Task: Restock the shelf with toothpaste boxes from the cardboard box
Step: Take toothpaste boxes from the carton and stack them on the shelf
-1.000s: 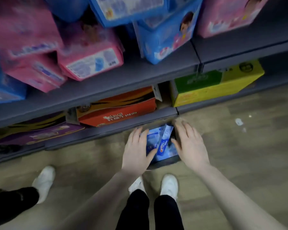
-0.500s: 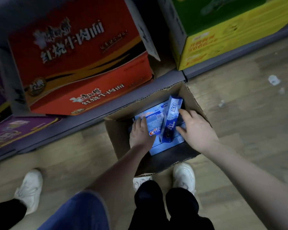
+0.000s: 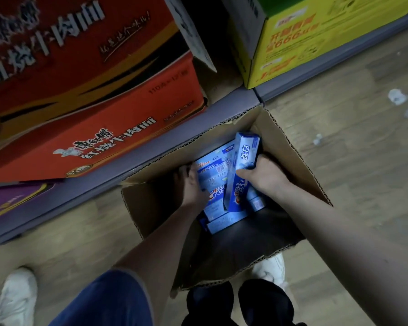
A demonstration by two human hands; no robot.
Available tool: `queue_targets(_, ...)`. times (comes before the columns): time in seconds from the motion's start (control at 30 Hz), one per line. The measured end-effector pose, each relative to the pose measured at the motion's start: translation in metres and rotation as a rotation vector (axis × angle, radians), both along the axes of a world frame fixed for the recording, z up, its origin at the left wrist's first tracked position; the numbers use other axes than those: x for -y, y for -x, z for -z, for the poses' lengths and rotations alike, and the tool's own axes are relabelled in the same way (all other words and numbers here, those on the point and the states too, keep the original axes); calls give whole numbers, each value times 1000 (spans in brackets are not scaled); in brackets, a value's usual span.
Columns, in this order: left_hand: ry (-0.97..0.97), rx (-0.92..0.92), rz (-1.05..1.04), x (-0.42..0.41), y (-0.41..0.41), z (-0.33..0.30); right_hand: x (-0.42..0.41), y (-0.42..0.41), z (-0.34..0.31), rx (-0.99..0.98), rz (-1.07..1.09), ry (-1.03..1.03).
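An open brown cardboard box [image 3: 295, 156] stands on the floor against the grey shelf base [image 3: 151, 149]. Inside lie several blue toothpaste boxes [image 3: 213, 175], stacked flat. One blue toothpaste box [image 3: 244, 158] stands tilted on top of them, and my right hand [image 3: 263, 174] is closed around its middle. My left hand [image 3: 190, 184] is deep in the box at the left edge of the stack, fingers curled around the side of the flat boxes.
A large red carton [image 3: 85, 90] and a yellow-green carton [image 3: 316, 36] sit on the bottom shelf, a purple carton [image 3: 12, 198] at far left. Paper scraps [image 3: 397, 96] litter the wooden floor. My white shoe [image 3: 270, 267] and another person's white shoe [image 3: 14, 292] stand nearby.
The view has closed in on the box. My right hand has wrapped around the tilted toothpaste box. My left hand has slid down to the left side of the stack.
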State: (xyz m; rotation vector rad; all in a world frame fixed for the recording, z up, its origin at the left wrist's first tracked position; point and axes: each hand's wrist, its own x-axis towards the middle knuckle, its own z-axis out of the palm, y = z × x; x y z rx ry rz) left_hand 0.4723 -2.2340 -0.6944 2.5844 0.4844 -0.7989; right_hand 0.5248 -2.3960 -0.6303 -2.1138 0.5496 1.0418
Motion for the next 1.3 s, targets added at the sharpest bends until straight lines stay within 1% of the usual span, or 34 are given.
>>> queue_targets(0.1, -86, -1, 60, -3, -1, 2, -1, 1, 10, -42, 227, -128)
queue_targets(0.17, -52, 59, 35, -3, 2, 4, -2, 4, 13, -47, 331, -207)
queue_targets(0.2, 50, 86, -19, -2, 4, 5, -2, 6, 15, -47, 353, -231)
queue_targets(0.23, 197, 86, -97, 0, 5, 3, -2, 9, 17, -46, 358, -246)
queue_targets(0.3, 450, -9, -242, 2, 11, 0, -2, 12, 20, -53, 352, -261)
queue_targets(0.37, 529, -83, -284, 2, 15, -2, 0, 11, 19, -52, 325, -264)
queue_targets(0.43, 557, -84, -347, -1, 15, 1, 2, 11, 17, -30, 280, -272)
queue_targets(0.5, 515, -72, -330, 0, 9, -3, 3, 11, 14, -2, 238, -295)
queue_targets(0.57, 477, -119, -283, 1, 2, -8, 3, 14, 13, 16, 215, -314)
queue_targets(0.6, 448, -145, -238, 0, -2, -8, 4, 15, 12, 20, 208, -312)
queue_targets(0.7, 288, -205, -4, -9, -15, -6, 5, 18, 12, 34, 201, -310)
queue_targets(0.73, 266, -249, 28, -13, -18, -6, 5, 19, 13, 39, 204, -311)
queue_targets(0.8, 265, -324, 56, -16, -20, -6, 6, 19, 14, 52, 224, -312)
queue_targets(0.9, 257, -352, 114, -11, -12, -8, 6, 20, 13, 83, 256, -314)
queue_targets(1.0, 241, -333, 97, -7, 0, -16, 8, 22, 4, 128, 262, -311)
queue_targets(1.1, 232, -387, 125, -8, 10, -35, 7, 27, -13, 144, 258, -306)
queue_targets(1.2, 215, -424, 104, -13, 19, -63, 5, 34, -36, 136, 268, -311)
queue_targets(1.3, 219, -355, 90, -20, 25, -97, 3, 38, -64, 173, 292, -302)
